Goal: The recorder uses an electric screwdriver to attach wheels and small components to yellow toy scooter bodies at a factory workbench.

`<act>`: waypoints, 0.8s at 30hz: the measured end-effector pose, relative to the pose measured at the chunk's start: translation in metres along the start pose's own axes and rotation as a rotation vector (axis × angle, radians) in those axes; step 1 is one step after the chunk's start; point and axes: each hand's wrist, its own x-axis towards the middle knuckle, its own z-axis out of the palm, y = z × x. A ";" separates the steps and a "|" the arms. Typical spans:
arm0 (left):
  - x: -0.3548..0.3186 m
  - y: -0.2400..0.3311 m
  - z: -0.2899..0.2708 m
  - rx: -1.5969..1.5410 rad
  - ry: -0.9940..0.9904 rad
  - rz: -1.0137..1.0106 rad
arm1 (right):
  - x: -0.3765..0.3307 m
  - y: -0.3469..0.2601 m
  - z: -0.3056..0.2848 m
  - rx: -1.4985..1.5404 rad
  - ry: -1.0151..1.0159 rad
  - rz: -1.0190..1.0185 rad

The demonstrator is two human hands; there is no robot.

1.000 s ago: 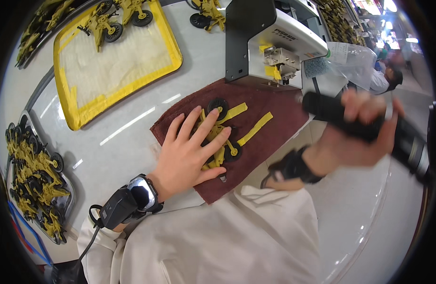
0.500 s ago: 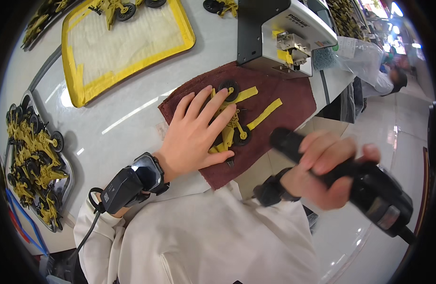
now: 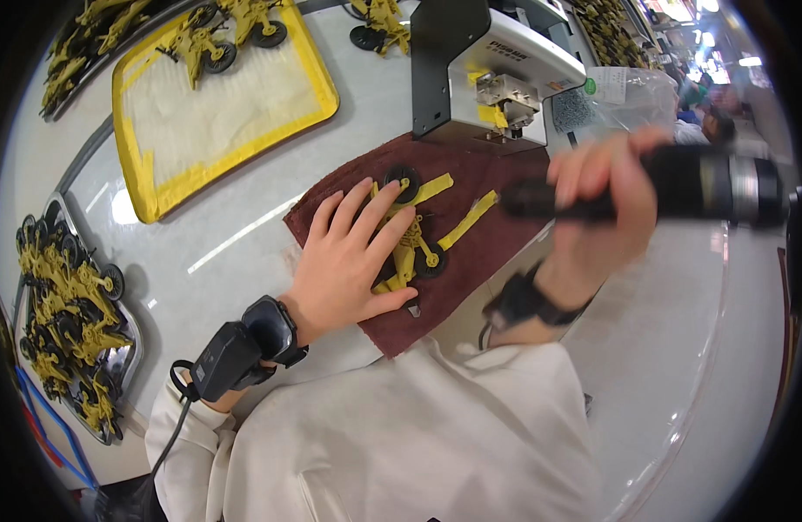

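Note:
On a dark red cloth [image 3: 471, 252] lies a yellow toy motorcycle [image 3: 409, 258] with black wheels. My left hand [image 3: 344, 261] rests flat over it, fingers spread, covering part of its body. A black corded tool, apparently an electric screwdriver [image 3: 710, 184], is wrapped in the fingers of my right hand [image 3: 605, 187], raised at the cloth's right side. Its slimmer end points left, apart from the motorcycle; motion blurs it, and no bit can be made out. A strip of yellow tape [image 3: 468, 219] lies on the cloth between motorcycle and tool.
A metal tray [image 3: 133, 348] at the left is heaped with similar motorcycles. At the back sits a yellow-edged pad [image 3: 236, 113] with some at its far edge. A white and black machine [image 3: 505, 56] stands behind the cloth. Beyond it lies a clear plastic bag [image 3: 636, 96].
My right hand has risen with the tool, swinging its thick end up until it lies nearly level. My left hand stays on the motorcycle. The whole view has shifted slightly.

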 end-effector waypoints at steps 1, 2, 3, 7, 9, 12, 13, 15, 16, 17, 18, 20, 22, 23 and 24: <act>0.001 0.001 0.000 -0.008 -0.005 0.012 | -0.020 -0.006 0.003 0.056 -0.067 0.023; 0.000 0.000 -0.001 -0.007 -0.008 0.013 | -0.038 -0.006 -0.006 0.032 -0.192 -0.011; 0.001 0.000 0.001 -0.014 0.002 0.013 | -0.052 -0.010 -0.008 0.126 -0.237 0.013; 0.000 0.000 -0.003 -0.029 0.002 0.010 | -0.078 -0.013 -0.010 0.091 -0.455 -0.068; -0.001 0.000 -0.002 -0.029 0.000 0.002 | -0.081 -0.010 -0.005 0.115 -0.384 -0.080; -0.003 0.000 0.001 -0.037 0.006 -0.002 | -0.084 -0.006 -0.002 0.162 -0.281 -0.070; -0.003 0.000 0.002 -0.044 0.010 -0.002 | -0.085 -0.002 -0.004 0.140 -0.300 -0.066; -0.004 0.001 0.003 -0.046 0.015 -0.005 | -0.086 -0.001 0.001 0.122 -0.292 -0.057; -0.004 0.002 0.004 -0.048 0.018 -0.004 | -0.086 -0.004 0.002 0.123 -0.294 -0.054; -0.005 0.002 0.005 -0.051 0.018 -0.009 | -0.087 -0.005 0.002 0.120 -0.291 -0.046; -0.005 0.002 0.004 -0.056 0.021 -0.007 | -0.086 -0.007 0.003 0.118 -0.287 -0.041; -0.004 0.002 0.004 -0.065 0.024 -0.007 | -0.086 -0.009 0.002 0.126 -0.308 -0.037; -0.002 0.002 0.003 -0.065 0.026 -0.003 | -0.085 -0.007 0.002 0.131 -0.325 -0.035; -0.001 0.002 0.004 -0.070 0.026 -0.001 | -0.085 -0.003 0.003 0.097 -0.351 -0.037; 0.000 0.002 0.004 -0.068 0.027 0.000 | -0.085 0.001 0.005 0.067 -0.375 -0.039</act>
